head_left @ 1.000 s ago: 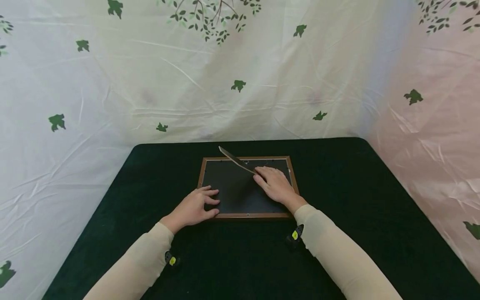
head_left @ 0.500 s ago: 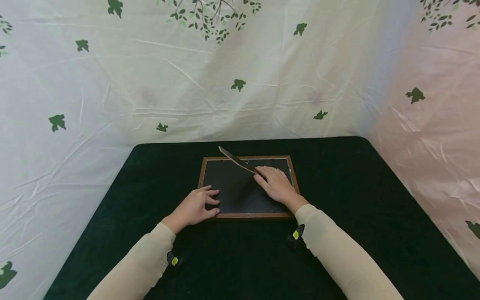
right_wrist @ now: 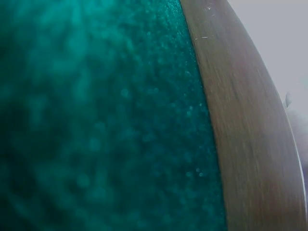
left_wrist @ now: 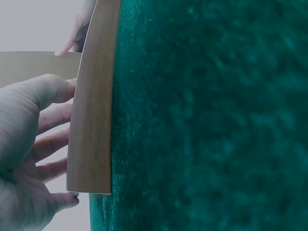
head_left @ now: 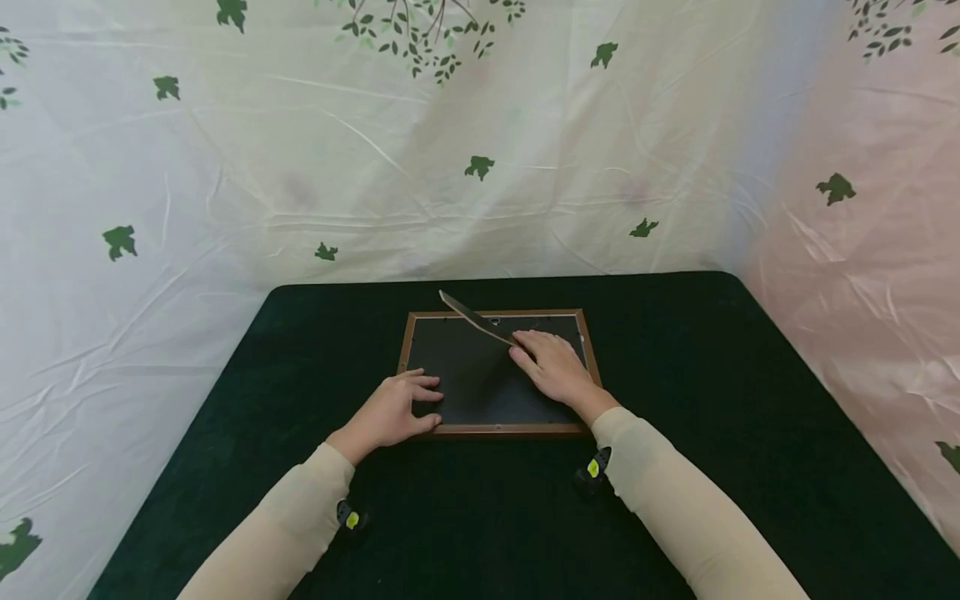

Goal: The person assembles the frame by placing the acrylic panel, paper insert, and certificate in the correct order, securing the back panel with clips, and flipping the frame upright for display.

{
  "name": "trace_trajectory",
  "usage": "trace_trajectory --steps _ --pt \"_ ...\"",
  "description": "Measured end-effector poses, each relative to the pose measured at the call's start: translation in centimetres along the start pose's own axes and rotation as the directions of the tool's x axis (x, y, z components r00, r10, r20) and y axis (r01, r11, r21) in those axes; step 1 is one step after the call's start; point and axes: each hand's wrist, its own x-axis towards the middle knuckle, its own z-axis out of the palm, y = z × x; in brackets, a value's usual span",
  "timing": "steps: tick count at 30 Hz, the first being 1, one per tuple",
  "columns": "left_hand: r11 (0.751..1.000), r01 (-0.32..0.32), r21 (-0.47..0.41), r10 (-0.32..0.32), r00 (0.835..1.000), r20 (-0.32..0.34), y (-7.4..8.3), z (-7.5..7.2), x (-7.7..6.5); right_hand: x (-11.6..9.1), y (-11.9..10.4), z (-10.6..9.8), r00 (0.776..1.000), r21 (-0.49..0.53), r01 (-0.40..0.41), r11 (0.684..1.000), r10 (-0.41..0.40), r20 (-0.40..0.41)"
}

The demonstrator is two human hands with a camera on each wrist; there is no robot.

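A wood-edged picture frame (head_left: 457, 431) lies with its black back facing up on the dark green tabletop. From that back a flat stand leg (head_left: 471, 317) rises at a slant to the far left. My right hand (head_left: 557, 367) rests over the leg's lower end, fingers extended and close together. At the near left corner, my left hand (head_left: 393, 408) rests with spread, relaxed fingers on the back and border. The left wrist view shows the thumb (left_wrist: 53, 89) right at the wooden edge, the other fingers partly hidden behind it. In the right wrist view the wooden edge hides most of the hand.
The green-covered table (head_left: 315, 333) has rounded far corners. Behind it and at both sides hangs pale cloth (head_left: 375, 183) with leaf prints. A small black device with a yellow-green mark (head_left: 594, 468) sits at each wrist.
Both hands and the stand leg hold the same position on the frame. The whole head view has shifted slightly.
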Motion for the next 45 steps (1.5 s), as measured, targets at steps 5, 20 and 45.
trace_trajectory --steps 5,20,45 --pt "1.000 0.003 -0.007 -0.003 1.000 -0.012 -0.1 0.2 0.1 0.0 0.0 0.0 1.000 -0.003 -0.002 1.000 0.002 -0.001" --pt "0.999 0.005 -0.048 -0.006 1.000 -0.027 -0.5 0.5 0.1 0.0 0.1 0.1 1.000 -0.004 -0.015 1.000 0.015 0.008" --pt "0.821 0.007 -0.571 -0.132 0.975 -0.177 -0.8 -3.9 0.2 0.3 -0.3 0.1 1.000 -0.032 0.002 0.999 -0.002 0.009"
